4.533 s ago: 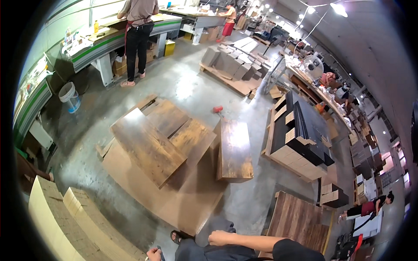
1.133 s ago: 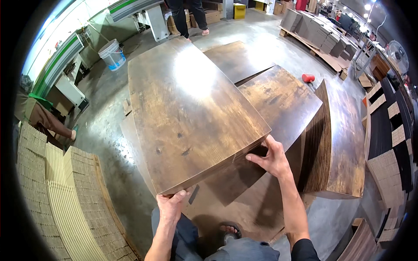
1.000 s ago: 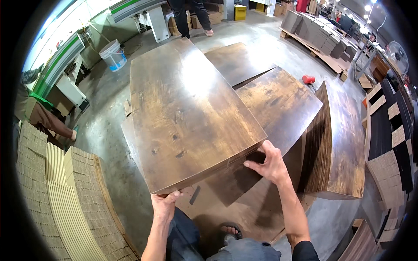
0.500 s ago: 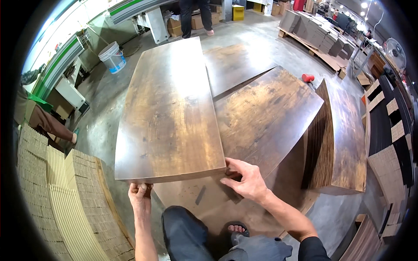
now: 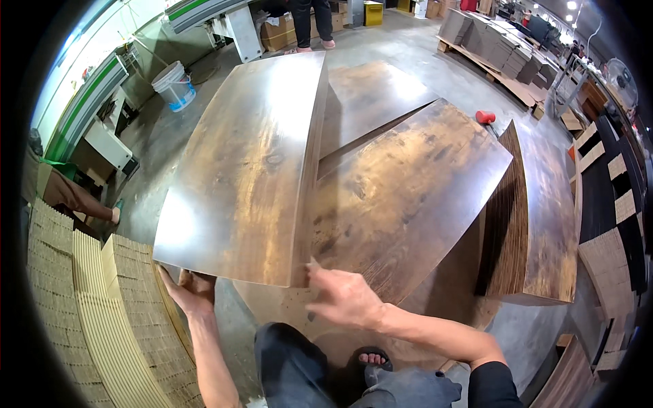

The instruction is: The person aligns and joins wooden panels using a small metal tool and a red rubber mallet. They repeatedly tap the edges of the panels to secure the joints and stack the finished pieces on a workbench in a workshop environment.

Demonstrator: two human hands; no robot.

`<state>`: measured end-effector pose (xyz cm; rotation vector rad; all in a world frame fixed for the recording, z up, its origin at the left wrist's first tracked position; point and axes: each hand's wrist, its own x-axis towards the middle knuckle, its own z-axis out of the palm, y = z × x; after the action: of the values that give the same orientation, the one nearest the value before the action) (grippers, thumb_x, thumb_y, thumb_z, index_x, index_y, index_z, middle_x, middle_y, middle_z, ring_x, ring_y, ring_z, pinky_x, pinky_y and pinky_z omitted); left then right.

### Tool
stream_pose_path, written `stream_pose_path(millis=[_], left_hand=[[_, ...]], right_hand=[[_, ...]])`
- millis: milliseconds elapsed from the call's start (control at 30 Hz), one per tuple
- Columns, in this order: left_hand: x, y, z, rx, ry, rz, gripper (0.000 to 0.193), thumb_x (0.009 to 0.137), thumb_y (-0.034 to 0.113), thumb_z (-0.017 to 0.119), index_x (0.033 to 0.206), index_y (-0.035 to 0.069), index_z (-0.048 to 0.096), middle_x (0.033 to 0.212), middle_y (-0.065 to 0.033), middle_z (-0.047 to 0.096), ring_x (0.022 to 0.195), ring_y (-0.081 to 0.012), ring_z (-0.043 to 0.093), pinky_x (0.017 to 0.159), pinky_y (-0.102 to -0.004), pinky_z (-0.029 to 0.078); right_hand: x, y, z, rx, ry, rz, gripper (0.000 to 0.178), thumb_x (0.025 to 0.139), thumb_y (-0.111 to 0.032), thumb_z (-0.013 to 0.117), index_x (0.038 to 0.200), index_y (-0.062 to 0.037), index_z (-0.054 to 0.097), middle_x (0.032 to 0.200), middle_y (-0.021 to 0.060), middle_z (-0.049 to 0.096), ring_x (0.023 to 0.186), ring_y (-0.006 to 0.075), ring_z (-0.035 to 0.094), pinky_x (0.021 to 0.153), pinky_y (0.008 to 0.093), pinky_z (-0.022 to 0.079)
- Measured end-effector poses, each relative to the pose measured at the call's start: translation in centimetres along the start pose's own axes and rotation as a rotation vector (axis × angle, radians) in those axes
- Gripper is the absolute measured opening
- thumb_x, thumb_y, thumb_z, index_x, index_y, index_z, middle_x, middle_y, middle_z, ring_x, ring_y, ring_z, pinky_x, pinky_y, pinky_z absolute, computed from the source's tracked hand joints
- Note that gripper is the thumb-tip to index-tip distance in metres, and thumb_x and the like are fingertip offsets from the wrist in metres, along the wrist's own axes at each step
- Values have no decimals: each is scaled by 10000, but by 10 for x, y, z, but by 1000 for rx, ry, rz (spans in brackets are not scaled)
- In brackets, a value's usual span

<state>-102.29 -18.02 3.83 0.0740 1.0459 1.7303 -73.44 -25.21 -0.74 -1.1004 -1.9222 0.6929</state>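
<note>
A large wood-grain panel [image 5: 238, 170], brown with a glossy top, is tilted with its left side higher than its right. My left hand [image 5: 192, 292] grips it from below near its near-left corner, the fingers partly hidden under the edge. By the near-right corner is my right hand [image 5: 347, 297], smeared by motion; its fingertips are close to the panel's edge, and I cannot tell whether they touch. A second wood-grain panel [image 5: 415, 197] lies skewed to the right, partly behind the first. Beyond them another similar panel [image 5: 374, 95] shows.
A tall stack of wood-grain boards [image 5: 547, 224] stands at the right, with a red-headed mallet [image 5: 485, 117] behind it. Corrugated strips [image 5: 132, 319] fill the near left. A white bucket [image 5: 174, 87] stands farther back. One person [image 5: 309, 24] stands at the back, another [image 5: 78, 194] at left.
The held panel has shifted left and tipped up on its left side, showing its right edge. My left hand moved left under the corner; my right hand moved left and down.
</note>
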Motion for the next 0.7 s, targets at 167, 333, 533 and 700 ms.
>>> stream_pose_path(millis=[167, 333, 533, 700], left_hand=[[74, 31, -24, 101, -208, 19, 644, 914, 656, 552, 1119, 55, 659, 1082, -56, 663, 1048, -239, 601, 950, -432, 492], [114, 27, -15, 156, -266, 94, 720, 939, 642, 522, 1395, 86, 504, 1366, -82, 546, 1219, -252, 537, 987, -428, 481], [150, 34, -5, 168, -336, 141, 674, 983, 580, 489, 1457, 106, 420, 1387, -74, 523, 1216, -260, 546, 978, -431, 505], [191, 42, 9, 221, -484, 201, 717, 976, 596, 489, 1464, 78, 407, 1396, -96, 507, 1222, -262, 532, 980, -411, 487]], right_hand=[[22, -14, 14, 52, -230, 1, 765, 807, -258, 741, 1409, 76, 406, 1110, 228, 650, 1033, 374, 626, 898, 433, 520], [49, 10, -53, -250, 55, -223, 740, 815, -255, 738, 1397, 79, 426, 1241, 255, 587, 1143, 396, 556, 1009, 455, 461], [29, 52, -82, -420, -94, 72, 821, 764, -305, 784, 1403, 65, 425, 1424, 259, 437, 1340, 416, 385, 1117, 486, 339], [39, 44, -77, -477, -202, 14, 781, 757, -313, 776, 1370, 53, 460, 1434, 269, 407, 1354, 424, 367, 1128, 521, 292]])
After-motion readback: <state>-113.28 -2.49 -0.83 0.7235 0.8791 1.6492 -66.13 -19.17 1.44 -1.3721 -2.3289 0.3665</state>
